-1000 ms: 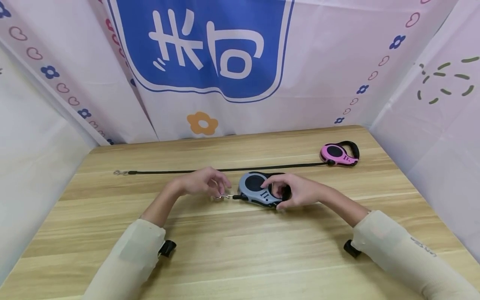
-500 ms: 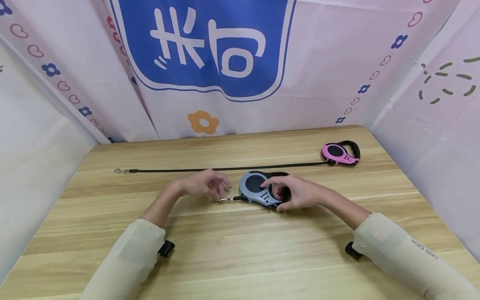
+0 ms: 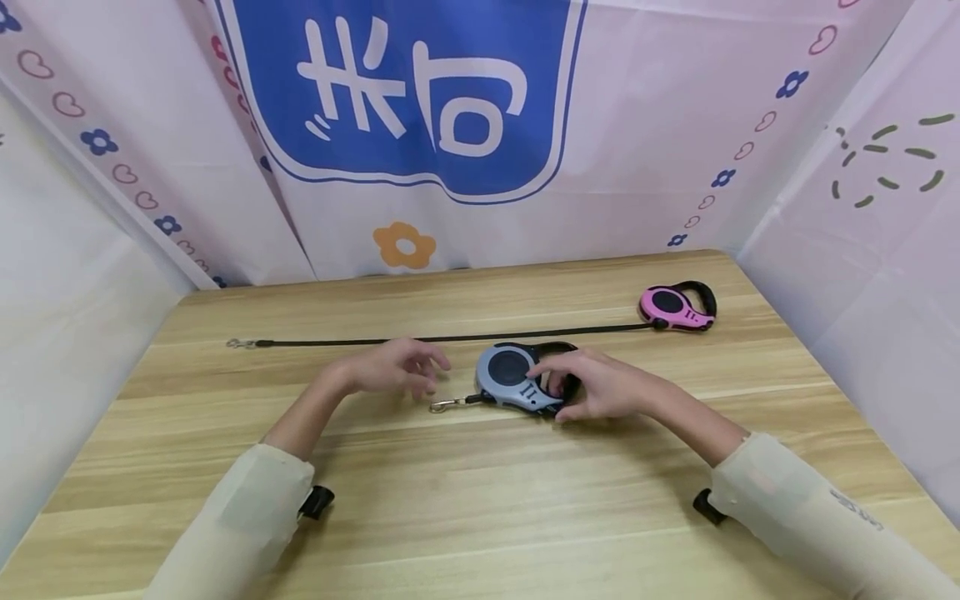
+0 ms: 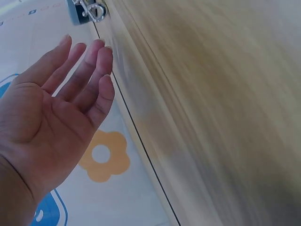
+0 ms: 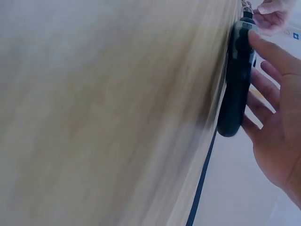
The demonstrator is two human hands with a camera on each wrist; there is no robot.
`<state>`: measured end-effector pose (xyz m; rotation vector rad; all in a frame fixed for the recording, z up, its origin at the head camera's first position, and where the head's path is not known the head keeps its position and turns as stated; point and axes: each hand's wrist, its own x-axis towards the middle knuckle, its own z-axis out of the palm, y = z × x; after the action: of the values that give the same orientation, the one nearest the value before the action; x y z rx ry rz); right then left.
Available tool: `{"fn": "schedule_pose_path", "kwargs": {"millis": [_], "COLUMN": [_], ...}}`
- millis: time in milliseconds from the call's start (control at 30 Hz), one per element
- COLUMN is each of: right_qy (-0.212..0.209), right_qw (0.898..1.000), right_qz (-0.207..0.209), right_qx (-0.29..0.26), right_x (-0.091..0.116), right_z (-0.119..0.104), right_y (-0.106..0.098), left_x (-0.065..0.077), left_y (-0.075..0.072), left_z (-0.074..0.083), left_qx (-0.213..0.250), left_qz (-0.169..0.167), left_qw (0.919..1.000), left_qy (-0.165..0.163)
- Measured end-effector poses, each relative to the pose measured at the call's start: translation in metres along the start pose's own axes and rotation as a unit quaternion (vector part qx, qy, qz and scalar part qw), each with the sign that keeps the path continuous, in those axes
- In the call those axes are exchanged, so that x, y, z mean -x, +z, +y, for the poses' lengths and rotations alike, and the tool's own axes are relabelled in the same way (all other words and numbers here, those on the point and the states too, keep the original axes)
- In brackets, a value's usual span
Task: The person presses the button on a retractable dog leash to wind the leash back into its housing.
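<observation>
Backdrop [image 3: 637, 125]: pale cloth with a blue emblem and an orange flower [image 3: 405, 246], hung behind the table.
Table [image 3: 480, 517]: wood-grain top.
Grey leash [image 3: 508, 375]: flat at mid-table, handle toward the right hand, its short end and metal clip [image 3: 444, 406] pointing left.
Right hand [image 3: 600, 383]: half-bent, loosely holding the grey leash at the handle end, a finger on the case and the thumb at its near edge.
Left hand [image 3: 390, 367]: relaxed, fingers parted and slightly bent, holding nothing, just beside the clip.
Pink leash [image 3: 686, 317]: near the far right corner, its black cord [image 3: 525, 335] stretched left behind the grey leash.
Sleeves [image 3: 240, 517]: cream.
</observation>
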<state>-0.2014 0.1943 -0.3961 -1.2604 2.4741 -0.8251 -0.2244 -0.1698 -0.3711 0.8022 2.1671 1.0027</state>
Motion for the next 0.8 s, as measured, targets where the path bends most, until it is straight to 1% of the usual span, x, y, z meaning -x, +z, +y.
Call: {"fn": "schedule_pose_path", "kwargs": {"millis": [133,267,367,467,533,600,667,733,800], "right_qy": [-0.010,-0.015,-0.016,-0.025,-0.023,-0.010,0.007,0.020,0.025], "right_qw": [0.999,0.997,0.996,0.992,0.989,0.985,0.982,0.980,0.977], "right_qz": [0.031,0.070,0.086,0.113,0.135,0.155,0.170,0.178,0.186], "right_qx": [0.016,0.026,0.030,0.047,0.062,0.073,0.079,0.084,0.097], "right_x": [0.009,0.018,0.022,0.027,0.030,0.036,0.042,0.048,0.054], "right_z": [0.001,0.005,0.012,0.022,0.031,0.040,0.048,0.055,0.061], "right_y": [-0.005,-0.014,-0.022,-0.030,-0.036,-0.042,-0.048,-0.053,-0.057], "left_x": [0.009,0.020,0.029,0.037,0.043,0.050,0.057,0.064,0.071], "left_y": [-0.003,-0.008,-0.011,-0.013,-0.016,-0.018,-0.022,-0.027,-0.032], "left_z": [-0.009,-0.017,-0.021,-0.023,-0.025,-0.028,-0.032,-0.035,-0.039], "left_qx": [-0.010,-0.031,-0.055,-0.092,-0.121,-0.145,-0.165,-0.178,-0.182], "left_qz": [0.035,0.078,0.113,0.157,0.192,0.224,0.249,0.266,0.279], "left_qw": [0.9991,0.9954,0.9909,0.9823,0.9732,0.9635,0.9543,0.9472,0.9428], "left_qy": [0.022,0.046,0.048,0.044,0.035,0.024,0.013,0.007,0.002]}}
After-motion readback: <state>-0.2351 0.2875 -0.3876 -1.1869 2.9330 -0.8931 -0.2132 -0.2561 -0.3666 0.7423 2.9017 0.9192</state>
